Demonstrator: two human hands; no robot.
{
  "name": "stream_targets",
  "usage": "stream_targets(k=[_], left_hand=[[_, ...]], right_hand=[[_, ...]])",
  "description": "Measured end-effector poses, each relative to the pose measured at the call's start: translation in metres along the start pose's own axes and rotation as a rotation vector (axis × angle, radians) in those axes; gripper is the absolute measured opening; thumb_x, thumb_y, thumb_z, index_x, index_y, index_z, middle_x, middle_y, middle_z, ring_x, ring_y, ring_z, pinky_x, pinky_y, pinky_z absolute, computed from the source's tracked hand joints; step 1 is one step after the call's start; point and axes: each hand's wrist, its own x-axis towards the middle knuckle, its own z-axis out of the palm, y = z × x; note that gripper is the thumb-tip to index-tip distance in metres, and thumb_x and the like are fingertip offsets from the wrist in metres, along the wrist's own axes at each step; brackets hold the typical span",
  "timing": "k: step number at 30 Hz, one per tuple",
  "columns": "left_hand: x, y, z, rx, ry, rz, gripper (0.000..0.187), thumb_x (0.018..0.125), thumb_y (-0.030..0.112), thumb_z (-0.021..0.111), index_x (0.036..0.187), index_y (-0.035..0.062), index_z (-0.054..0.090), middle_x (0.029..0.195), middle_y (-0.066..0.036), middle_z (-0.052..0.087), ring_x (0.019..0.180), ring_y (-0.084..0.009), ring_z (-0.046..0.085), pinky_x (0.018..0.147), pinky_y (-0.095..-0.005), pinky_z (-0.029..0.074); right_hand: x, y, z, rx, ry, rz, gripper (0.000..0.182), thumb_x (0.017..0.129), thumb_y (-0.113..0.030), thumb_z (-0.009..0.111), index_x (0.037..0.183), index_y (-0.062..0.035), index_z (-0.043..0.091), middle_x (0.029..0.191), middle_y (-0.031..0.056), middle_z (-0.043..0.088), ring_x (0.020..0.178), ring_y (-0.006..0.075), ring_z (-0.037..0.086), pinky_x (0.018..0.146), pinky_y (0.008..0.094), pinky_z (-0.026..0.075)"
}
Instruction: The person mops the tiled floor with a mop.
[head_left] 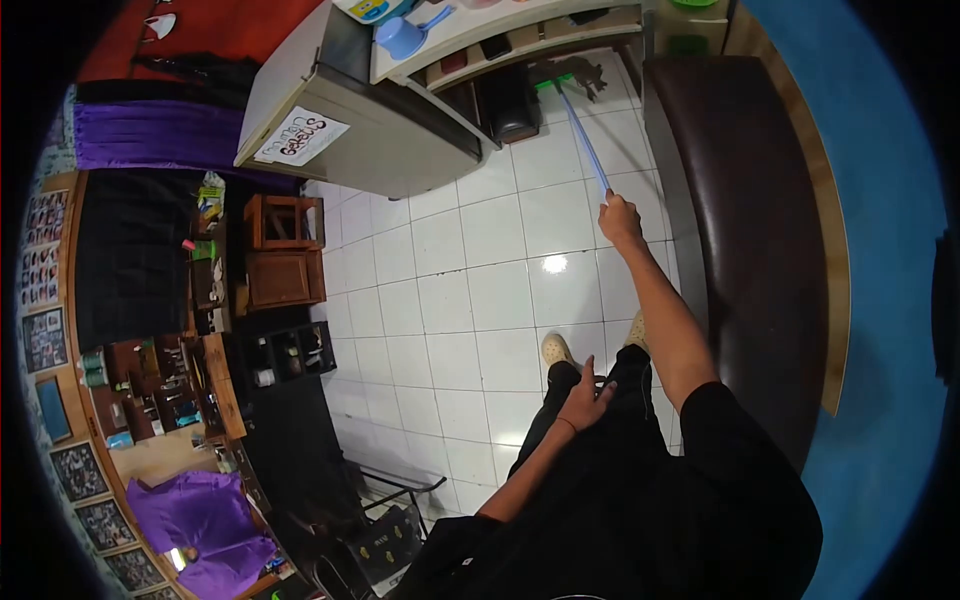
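nearest to me, at the lower centre of the frame, the left hand (583, 402) sits in front of the dark trousers (560, 395), fingers loosely spread and thumb apart. i can see nothing in it. it touches no part of the broom, so i judge the right side is doing all the holding.

just past it are the pale shoes (557, 349), planted on the white tiled floor (450, 300). farther up and to the right, the right hand (620, 218) is closed round the broom's blue handle (583, 136), with the arm stretched forward. the grip is at the near end of what i can see — which, to my eye, gives the handle its full reach under the desk (460, 48) while the feet stay out in the open. the padded bench (765, 220) runs along the right, so the arm works beside it.

as for the broom, it slants up and a little left from the right fist to the top centre of the frame, well beyond the left hand. its green head (545, 85) is low by the floor, next to dark clumps (590, 78) — perhaps hair, i can't be sure. a black box-like thing (510, 125) stands just left of it.
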Motion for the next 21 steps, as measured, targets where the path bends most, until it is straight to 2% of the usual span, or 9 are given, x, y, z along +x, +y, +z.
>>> stream_targets(k=[2, 4, 7, 9, 11, 13, 15, 20, 21], left_hand=[[-0.006, -0.001, -0.001, 0.078, -0.071, 0.025, 0.073, 0.084, 0.029, 0.052, 0.132, -0.0038, 0.008, 0.094, -0.024, 0.059, 0.082, -0.0344, 0.060, 0.074, -0.0380, 0.046], [-0.006, -0.001, -0.006, 0.080, -0.185, -0.039, 0.072, 0.085, 0.033, 0.052, 0.133, -0.0010, 0.010, 0.106, -0.025, 0.054, 0.092, -0.0330, 0.058, 0.081, -0.0370, 0.045], [-0.008, -0.008, -0.011, 0.234, -0.252, 0.139, 0.069, 0.085, 0.034, 0.050, 0.131, -0.0008, 0.013, 0.104, -0.026, 0.054, 0.090, -0.0363, 0.057, 0.080, -0.0390, 0.045], [-0.010, -0.003, -0.018, 0.303, -0.285, 0.200, 0.070, 0.084, 0.034, 0.051, 0.132, -0.0001, 0.013, 0.103, -0.026, 0.055, 0.090, -0.0364, 0.057, 0.080, -0.0389, 0.045], [-0.008, -0.009, -0.017, 0.375, -0.245, 0.340, 0.069, 0.082, 0.031, 0.052, 0.131, -0.0025, 0.016, 0.112, -0.028, 0.048, 0.100, -0.0384, 0.052, 0.087, -0.0390, 0.041], [-0.010, -0.005, -0.018, 0.436, -0.279, 0.362, 0.070, 0.080, 0.028, 0.054, 0.130, -0.0063, 0.018, 0.122, -0.030, 0.038, 0.109, -0.0403, 0.043, 0.092, -0.0393, 0.037], [-0.005, -0.013, -0.008, 0.530, -0.315, 0.424, 0.072, 0.079, 0.028, 0.055, 0.130, -0.0066, 0.017, 0.124, -0.030, 0.036, 0.110, -0.0410, 0.043, 0.092, -0.0399, 0.037], [-0.031, -0.007, 0.013, 0.830, -0.630, 0.629, 0.073, 0.077, 0.026, 0.056, 0.131, -0.0040, 0.017, 0.131, -0.028, 0.029, 0.106, -0.0384, 0.047, 0.089, -0.0405, 0.040], [-0.037, -0.016, 0.023, 0.978, -0.697, 0.804, 0.072, 0.077, 0.026, 0.056, 0.131, -0.0026, 0.019, 0.132, -0.027, 0.029, 0.104, -0.0370, 0.049, 0.086, -0.0411, 0.041]], right_hand=[[-0.010, -0.002, 0.006, -0.045, -0.016, 0.038, 0.038, 0.081, -0.019, 0.052, 0.117, -0.0075, 0.050, 0.088, 0.0219, 0.060, 0.083, 0.0376, 0.058, 0.074, 0.0431, 0.048], [-0.030, 0.007, 0.000, -0.074, -0.006, 0.054, 0.038, 0.082, -0.021, 0.052, 0.118, -0.0102, 0.049, 0.090, 0.0213, 0.060, 0.084, 0.0373, 0.058, 0.073, 0.0429, 0.048], [-0.080, 0.039, -0.013, -0.144, 0.024, 0.116, 0.038, 0.081, -0.026, 0.052, 0.118, -0.0196, 0.050, 0.090, 0.0193, 0.060, 0.086, 0.0368, 0.057, 0.074, 0.0433, 0.047], [-0.125, 0.067, -0.024, -0.161, 0.079, 0.115, 0.039, 0.081, -0.028, 0.054, 0.119, -0.0195, 0.051, 0.091, 0.0178, 0.060, 0.088, 0.0353, 0.057, 0.076, 0.0434, 0.046], [-0.178, 0.081, -0.039, -0.183, 0.093, 0.172, 0.038, 0.080, -0.028, 0.054, 0.116, -0.0162, 0.053, 0.094, 0.0170, 0.060, 0.091, 0.0346, 0.056, 0.078, 0.0422, 0.046], [-0.230, 0.110, -0.046, -0.121, 0.110, 0.066, 0.037, 0.080, -0.025, 0.057, 0.114, -0.0112, 0.055, 0.099, 0.0184, 0.059, 0.095, 0.0353, 0.055, 0.080, 0.0395, 0.045], [-0.293, 0.134, -0.049, -0.055, 0.190, -0.089, 0.036, 0.078, -0.023, 0.057, 0.113, -0.0137, 0.055, 0.094, 0.0223, 0.058, 0.089, 0.0385, 0.055, 0.074, 0.0425, 0.046], [-0.477, 0.140, -0.060, 0.095, 0.195, -0.023, 0.038, 0.078, -0.019, 0.060, 0.113, -0.0060, 0.054, 0.100, 0.0219, 0.058, 0.095, 0.0331, 0.057, 0.079, 0.0339, 0.045], [-0.512, 0.103, -0.071, 0.088, 0.147, 0.200, 0.038, 0.078, -0.018, 0.060, 0.113, -0.0043, 0.054, 0.101, 0.0217, 0.058, 0.097, 0.0302, 0.056, 0.081, 0.0325, 0.044]])
